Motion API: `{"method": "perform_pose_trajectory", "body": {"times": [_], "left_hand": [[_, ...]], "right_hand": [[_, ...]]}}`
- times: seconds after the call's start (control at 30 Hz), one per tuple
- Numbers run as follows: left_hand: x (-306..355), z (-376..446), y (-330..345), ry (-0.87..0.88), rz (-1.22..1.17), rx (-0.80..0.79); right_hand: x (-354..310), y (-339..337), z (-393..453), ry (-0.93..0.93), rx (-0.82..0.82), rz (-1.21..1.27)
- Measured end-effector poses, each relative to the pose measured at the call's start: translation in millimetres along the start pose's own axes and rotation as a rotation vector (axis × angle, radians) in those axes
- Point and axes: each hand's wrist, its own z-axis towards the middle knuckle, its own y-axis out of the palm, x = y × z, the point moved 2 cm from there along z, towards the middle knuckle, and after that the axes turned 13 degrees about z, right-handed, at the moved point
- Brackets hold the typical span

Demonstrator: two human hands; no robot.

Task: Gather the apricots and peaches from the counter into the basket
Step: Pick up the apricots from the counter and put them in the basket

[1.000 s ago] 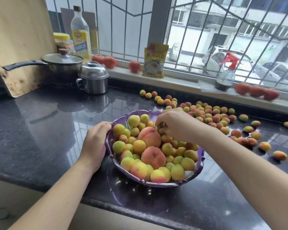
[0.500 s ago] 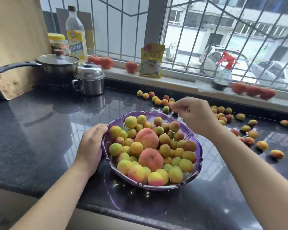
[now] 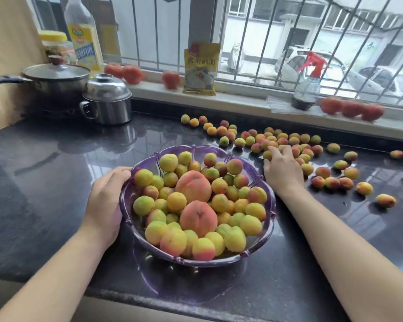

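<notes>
A purple plastic basket stands on the dark counter, heaped with small yellow-orange apricots and two large peaches. My left hand grips the basket's left rim, thumb hooked over the edge. My right hand lies palm down just right of the basket, its fingers stretched onto the near edge of the loose apricots. Those apricots spread along the back right of the counter. What sits under the palm is hidden.
At the back left stand a lidded pot and a lidded steel mug. The window sill carries an oil bottle, a yellow packet, a spray bottle and red fruits. The counter's front edge runs close below the basket.
My right hand has left the basket, moved right and gone down onto the loose apricots on the counter. My left hand has stayed on the basket's rim.
</notes>
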Motion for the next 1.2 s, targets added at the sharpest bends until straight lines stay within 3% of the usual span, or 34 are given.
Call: {"method": "perform_pose_trajectory", "body": {"times": [0.4,0.63,0.77,0.93,1.07,1.2], "left_hand": [[-1.6,1.0,-0.1,-0.002,0.006,0.010],[0.8,0.6,-0.3,0.004,0.035,-0.007],[2.6,-0.3,-0.5,0.000,0.036,-0.025],[3.1,-1.1,-1.1,-0.005,0.031,-0.025],[4.3,-2.1,0.2,-0.008,0.058,-0.013],[2.6,-2.8,-1.2,-0.003,0.072,-0.035]], "right_hand": [[-1.8,-0.6,6.9,0.022,0.083,0.072],[3.4,-13.9,-6.4,0.043,0.144,0.481],[15.5,-19.8,-16.0,0.309,0.089,0.844],[0.1,-41.1,-30.6,0.444,-0.002,1.182],[-30.7,-67.9,-43.5,0.363,-0.193,1.368],[-84.5,-98.0,-53.7,0.092,-0.402,1.109]]}}
